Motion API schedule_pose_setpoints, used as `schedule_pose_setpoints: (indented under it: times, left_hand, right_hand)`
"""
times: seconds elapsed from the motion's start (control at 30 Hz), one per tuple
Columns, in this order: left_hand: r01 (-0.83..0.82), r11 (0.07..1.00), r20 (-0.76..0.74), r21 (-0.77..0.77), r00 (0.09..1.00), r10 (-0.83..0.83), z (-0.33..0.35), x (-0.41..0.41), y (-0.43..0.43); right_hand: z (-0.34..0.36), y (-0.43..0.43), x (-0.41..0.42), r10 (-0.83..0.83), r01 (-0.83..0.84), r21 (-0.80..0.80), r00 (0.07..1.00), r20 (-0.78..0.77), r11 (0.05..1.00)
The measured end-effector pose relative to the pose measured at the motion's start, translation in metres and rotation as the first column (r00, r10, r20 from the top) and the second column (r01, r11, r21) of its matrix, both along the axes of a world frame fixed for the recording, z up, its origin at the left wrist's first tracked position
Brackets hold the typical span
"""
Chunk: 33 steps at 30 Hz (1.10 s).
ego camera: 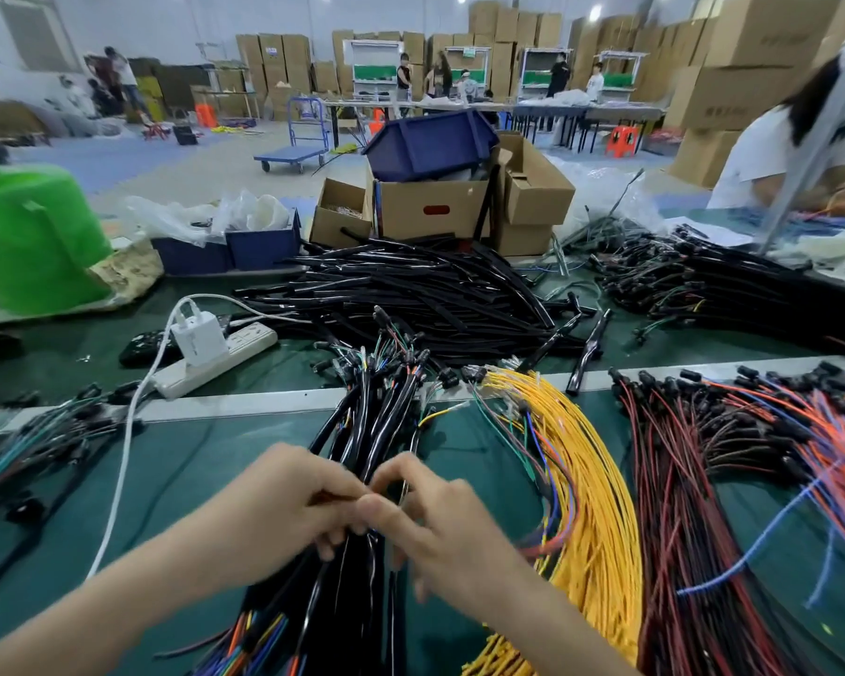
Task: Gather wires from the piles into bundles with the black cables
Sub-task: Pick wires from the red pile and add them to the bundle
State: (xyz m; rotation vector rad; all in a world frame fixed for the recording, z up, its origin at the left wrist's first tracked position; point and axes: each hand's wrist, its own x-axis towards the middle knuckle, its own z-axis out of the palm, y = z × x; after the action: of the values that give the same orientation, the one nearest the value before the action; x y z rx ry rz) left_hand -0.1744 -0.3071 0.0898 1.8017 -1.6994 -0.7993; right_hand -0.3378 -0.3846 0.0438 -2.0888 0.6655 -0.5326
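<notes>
Two hands, left hand (284, 500) and right hand (442, 522), curl their fingers (380, 512) and pinch one glossy black cable bundle (376, 412) lying on the counter (176, 485) beside one yellow wire pile (593, 485).

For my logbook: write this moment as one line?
step: bundling | left hand: grips black cable bundle | right hand: pinches it | yellow wires: piled alongside

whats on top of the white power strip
A white charger is plugged into the power strip, with a white cable running from it toward the near edge. The socket beneath the charger is covered.
</notes>
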Motion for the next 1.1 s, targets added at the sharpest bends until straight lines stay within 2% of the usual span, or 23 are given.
schedule_pose_setpoints:
  times: [0.07, 0.13, 0.2, 0.3, 0.4, 0.5, 0.57, 0.63, 0.83, 0.97, 1.1]
  left_hand:
    - [0.011, 0.999, -0.01, -0.052, 1.0, -0.011, -0.004, -0.013, -0.004]
    - [-0.139, 0.983, -0.19, -0.123, 0.975, 0.114, -0.009, -0.018, -0.008]
    - [-0.331, 0.922, -0.353, -0.203, 0.903, 0.247, -0.017, -0.021, -0.011]
    - [-0.455, 0.846, -0.474, -0.279, 0.831, 0.291, -0.028, -0.03, -0.014]
    - [-0.581, 0.767, -0.656, -0.273, 0.696, 0.293, -0.035, -0.03, -0.016]
    - [-0.678, 0.709, -0.801, -0.194, 0.527, 0.284, -0.043, -0.035, -0.017]
    - [-0.692, 0.7, -0.836, -0.174, 0.479, 0.266, -0.049, -0.044, -0.017]
    - [-0.693, 0.687, -0.82, -0.217, 0.511, 0.256, -0.054, -0.053, -0.018]
    - [-0.624, 0.64, -0.607, -0.448, 0.738, 0.294, -0.059, -0.058, -0.026]
    - [-0.566, 0.67, -0.506, -0.48, 0.803, 0.315, -0.054, -0.051, -0.032]
    - [-0.492, 0.722, -0.419, -0.487, 0.857, 0.301, -0.046, -0.048, -0.044]
  right_hand:
    - [-0.003, 0.009, 0.008, 0.019, -0.06, 0.209, 0.981, 0.195, 0.976]
    - [-0.003, 0.008, 0.007, -0.078, -0.008, 0.288, 0.955, 0.285, 0.957]
    - [-0.004, 0.003, 0.006, -0.15, 0.047, 0.323, 0.941, 0.303, 0.945]
    - [-0.008, 0.001, 0.005, -0.205, 0.08, 0.334, 0.91, 0.359, 0.939]
    - [-0.011, 0.002, 0.006, -0.258, 0.116, 0.348, 0.881, 0.397, 0.93]
    - [-0.015, 0.006, 0.007, -0.309, 0.145, 0.385, 0.859, 0.408, 0.911]
    - [-0.017, 0.008, 0.009, -0.322, 0.156, 0.388, 0.854, 0.41, 0.908]
    - [-0.019, 0.008, 0.01, -0.337, 0.176, 0.381, 0.845, 0.414, 0.908]
    - [-0.022, 0.002, 0.007, -0.345, 0.202, 0.343, 0.834, 0.432, 0.917]
    - [-0.024, 0.0, 0.004, -0.283, 0.243, 0.146, 0.847, 0.449, 0.959]
    - [-0.022, -0.005, 0.0, -0.323, 0.353, 0.026, 0.821, 0.47, 0.935]
